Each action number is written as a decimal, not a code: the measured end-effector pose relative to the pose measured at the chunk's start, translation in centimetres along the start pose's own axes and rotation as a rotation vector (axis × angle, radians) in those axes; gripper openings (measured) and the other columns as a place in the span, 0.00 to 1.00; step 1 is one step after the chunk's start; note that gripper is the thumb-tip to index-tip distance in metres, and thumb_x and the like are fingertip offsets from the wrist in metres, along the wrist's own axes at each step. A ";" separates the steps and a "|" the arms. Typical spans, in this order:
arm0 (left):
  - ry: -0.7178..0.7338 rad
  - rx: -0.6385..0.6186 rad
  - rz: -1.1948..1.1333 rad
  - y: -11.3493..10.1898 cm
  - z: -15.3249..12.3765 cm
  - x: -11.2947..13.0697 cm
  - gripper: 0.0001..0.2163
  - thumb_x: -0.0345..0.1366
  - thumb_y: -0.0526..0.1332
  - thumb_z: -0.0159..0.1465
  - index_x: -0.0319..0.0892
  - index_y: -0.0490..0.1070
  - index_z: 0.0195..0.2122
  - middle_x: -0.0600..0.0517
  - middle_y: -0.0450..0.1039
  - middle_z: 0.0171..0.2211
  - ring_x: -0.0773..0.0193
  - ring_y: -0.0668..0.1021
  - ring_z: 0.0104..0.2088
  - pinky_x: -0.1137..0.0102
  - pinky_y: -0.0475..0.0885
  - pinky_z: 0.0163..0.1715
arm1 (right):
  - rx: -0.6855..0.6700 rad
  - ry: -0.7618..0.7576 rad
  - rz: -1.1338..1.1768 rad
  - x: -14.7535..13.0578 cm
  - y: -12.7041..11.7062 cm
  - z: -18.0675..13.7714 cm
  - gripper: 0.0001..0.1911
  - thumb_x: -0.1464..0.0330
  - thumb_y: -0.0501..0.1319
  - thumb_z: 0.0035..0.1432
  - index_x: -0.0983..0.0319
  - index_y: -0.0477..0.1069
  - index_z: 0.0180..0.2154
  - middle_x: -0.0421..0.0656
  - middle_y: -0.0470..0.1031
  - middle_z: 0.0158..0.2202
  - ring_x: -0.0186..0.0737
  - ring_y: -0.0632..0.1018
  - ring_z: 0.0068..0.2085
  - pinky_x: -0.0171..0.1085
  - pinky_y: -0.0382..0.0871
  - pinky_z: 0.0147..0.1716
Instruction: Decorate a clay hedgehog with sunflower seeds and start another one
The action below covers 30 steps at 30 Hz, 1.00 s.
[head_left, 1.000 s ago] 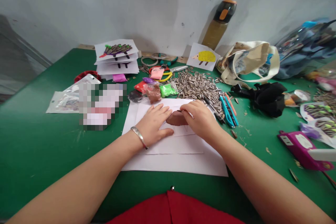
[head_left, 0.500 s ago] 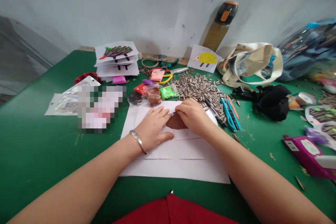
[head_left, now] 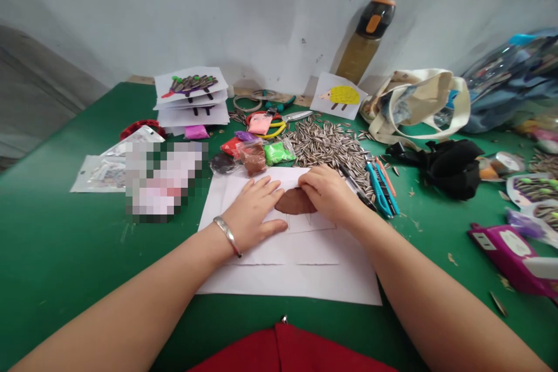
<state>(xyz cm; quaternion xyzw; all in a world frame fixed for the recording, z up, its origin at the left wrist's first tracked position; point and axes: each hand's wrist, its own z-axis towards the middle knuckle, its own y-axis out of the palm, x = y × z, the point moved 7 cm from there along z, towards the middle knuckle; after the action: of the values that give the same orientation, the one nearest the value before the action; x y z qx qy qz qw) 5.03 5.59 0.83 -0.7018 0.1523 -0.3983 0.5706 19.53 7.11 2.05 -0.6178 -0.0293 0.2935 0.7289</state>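
Observation:
A flat brown clay shape (head_left: 295,202) lies on white paper (head_left: 261,250), with thin drawn lines below it. My left hand (head_left: 255,206) rests flat on the paper at the shape's left edge, fingers stretched and thumb apart, a silver bangle on the wrist. At the shape's upper right edge, my right hand (head_left: 326,192) has its fingers bent and pinched together. Whatever those fingertips may hold is hidden. Just behind the paper sit bags of brown clay (head_left: 253,160) and green clay (head_left: 279,153), beside a heap of sunflower seeds (head_left: 325,142).
Stacked picture cards (head_left: 192,110) stand at the back left, and a yellow hedgehog drawing (head_left: 340,96) leans near a bottle (head_left: 364,40). Right of the paper lie a blue cutter (head_left: 380,189) and a pen (head_left: 357,186). Scissors (head_left: 296,117), a cloth bag (head_left: 410,104) and a purple case (head_left: 510,256) surround the work.
My right hand has shifted slightly right along the brown clay's top edge, uncovering more of it. A dark sliver seen at its fingertips no longer shows. My left hand stays in place.

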 end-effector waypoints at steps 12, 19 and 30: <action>-0.036 -0.022 0.007 0.2 -0.1 0.1 0.30 0.49 0.60 0.61 0.37 0.62 0.61 0.38 0.60 0.64 0.42 0.58 0.65 0.45 0.51 0.62 | -0.011 -0.007 0.004 0.1 0.5 0.1 0.10 0.75 0.54 0.62 0.61 0.73 0.33 0.45 0.74 0.32 0.42 0.70 0.38 0.39 0.59 0.39; -0.028 -0.015 -0.002 0.3 -0.3 0.0 0.31 0.51 0.60 0.61 0.37 0.61 0.61 0.38 0.58 0.65 0.42 0.57 0.65 0.46 0.50 0.63 | 0.011 0.005 0.011 -0.3 0.1 0.1 0.11 0.75 0.53 0.62 0.61 0.73 0.32 0.44 0.75 0.32 0.42 0.70 0.37 0.39 0.59 0.39; -0.032 -0.055 0.007 0.3 -0.4 0.3 0.32 0.50 0.61 0.61 0.37 0.61 0.62 0.39 0.57 0.65 0.41 0.55 0.66 0.43 0.49 0.63 | 0.006 0.000 0.019 -0.7 0.1 -0.4 0.12 0.74 0.53 0.64 0.62 0.74 0.32 0.45 0.74 0.31 0.42 0.70 0.36 0.39 0.60 0.40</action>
<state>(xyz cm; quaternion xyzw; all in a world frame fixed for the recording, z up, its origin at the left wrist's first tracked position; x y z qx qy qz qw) 4.99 5.04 0.71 -0.7230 0.1565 -0.3805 0.5550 19.12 6.45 2.09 -0.6159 -0.0227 0.3006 0.7279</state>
